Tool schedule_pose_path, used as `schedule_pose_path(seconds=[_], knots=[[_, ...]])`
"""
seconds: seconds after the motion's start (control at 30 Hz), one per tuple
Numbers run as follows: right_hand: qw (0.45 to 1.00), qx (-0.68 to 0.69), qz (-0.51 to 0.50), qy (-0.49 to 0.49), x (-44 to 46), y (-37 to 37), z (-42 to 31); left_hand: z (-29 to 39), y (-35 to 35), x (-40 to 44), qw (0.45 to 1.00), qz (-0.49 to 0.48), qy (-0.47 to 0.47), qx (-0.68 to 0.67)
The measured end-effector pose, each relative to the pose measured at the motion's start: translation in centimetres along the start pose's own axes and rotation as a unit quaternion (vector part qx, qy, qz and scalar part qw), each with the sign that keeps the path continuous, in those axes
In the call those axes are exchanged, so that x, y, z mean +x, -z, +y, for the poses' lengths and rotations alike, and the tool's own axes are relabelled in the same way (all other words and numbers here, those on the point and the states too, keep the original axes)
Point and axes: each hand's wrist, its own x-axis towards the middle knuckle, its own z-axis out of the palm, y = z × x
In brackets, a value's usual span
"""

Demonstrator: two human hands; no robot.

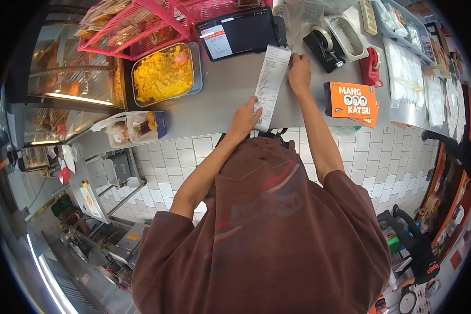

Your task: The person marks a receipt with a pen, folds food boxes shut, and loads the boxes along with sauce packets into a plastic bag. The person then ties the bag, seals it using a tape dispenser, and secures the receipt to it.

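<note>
A long printed receipt (271,86) lies slanted over the steel counter, its top end beside a tablet. My left hand (246,118) grips its lower left edge, thumb and fingers closed on the paper. My right hand (300,74) rests by the receipt's upper right edge with the fingers curled; what they hold, if anything, is hidden. Just beyond that hand lies clear plastic (296,31). The tablet (240,34) stands with its screen lit, showing a white panel on the left. To the right of my right hand is a black tape dispenser (324,49).
On the left stand a tub of yellow food (165,76), an open box of food (136,128) and a pink basket (136,26). To the right are orange boxes (350,99), a red tape dispenser (371,67) and plastic bags (405,73). Another person (421,251) is at lower right.
</note>
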Motion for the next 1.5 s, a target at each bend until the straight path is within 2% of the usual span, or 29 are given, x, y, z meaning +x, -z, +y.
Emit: schedule_pose_path(seconds=[0.07, 0.17, 0.27, 0.37, 0.47, 0.57, 0.67, 0.87, 0.97, 1.0, 1.13, 1.23, 1.33, 1.4, 1.5], knots=[[0.997, 0.022, 0.011, -0.069, 0.1, 0.4, -0.2, 0.3, 0.0, -0.1, 0.996, 0.019, -0.041, 0.072], [0.977, 0.136, 0.125, -0.102, -0.6, 0.3, 0.3, 0.5, 0.8, -0.2, 0.985, 0.024, -0.082, 0.149], [0.925, 0.316, 0.153, -0.143, -3.5, 3.8, -3.0, -0.3, 0.7, -0.3, 0.978, 0.061, -0.144, 0.137], [0.911, 0.385, 0.035, -0.14, -7.0, 3.5, -3.1, -0.7, 0.6, -0.5, 0.976, 0.049, -0.162, 0.14], [0.912, 0.401, 0.003, -0.089, -10.5, 0.9, -2.4, -0.6, 1.0, -0.6, 0.974, 0.043, -0.169, 0.146], [0.836, 0.508, -0.096, -0.184, -12.8, -0.1, -1.8, -0.8, 1.2, -0.7, 0.972, 0.039, -0.173, 0.156], [0.776, 0.589, -0.071, -0.215, -13.4, 0.4, -3.3, -1.0, 1.5, -1.0, 0.973, 0.027, -0.169, 0.155], [0.802, 0.572, -0.066, -0.159, -13.0, -1.2, -2.5, -0.9, 1.6, -1.7, 0.971, 0.028, -0.164, 0.17], [0.824, 0.551, -0.061, -0.121, -10.5, 0.0, -2.3, -1.4, 1.4, -1.8, 0.968, 0.043, -0.173, 0.177], [0.815, 0.566, -0.049, -0.11, -9.4, 0.9, -2.8, -1.6, 1.4, -1.9, 0.968, 0.046, -0.173, 0.177], [0.853, 0.516, -0.037, -0.068, -5.0, 3.6, -3.4, -1.8, 1.4, -2.4, 0.965, 0.056, -0.173, 0.189], [0.902, 0.429, -0.026, -0.043, -3.6, 5.8, -4.7, -2.1, 1.8, -2.7, 0.968, 0.055, -0.158, 0.188], [0.863, 0.503, -0.034, -0.039, -2.3, 7.0, -5.3, -2.8, 2.2, -3.0, 0.972, 0.077, -0.14, 0.172], [0.876, 0.477, -0.067, -0.03, -1.6, 7.7, -5.3, -3.3, 2.2, -3.1, 0.971, 0.11, -0.143, 0.158], [0.898, 0.428, -0.091, -0.037, -1.8, 7.2, -5.5, -3.9, 1.8, -2.9, 0.975, 0.105, -0.137, 0.139]])
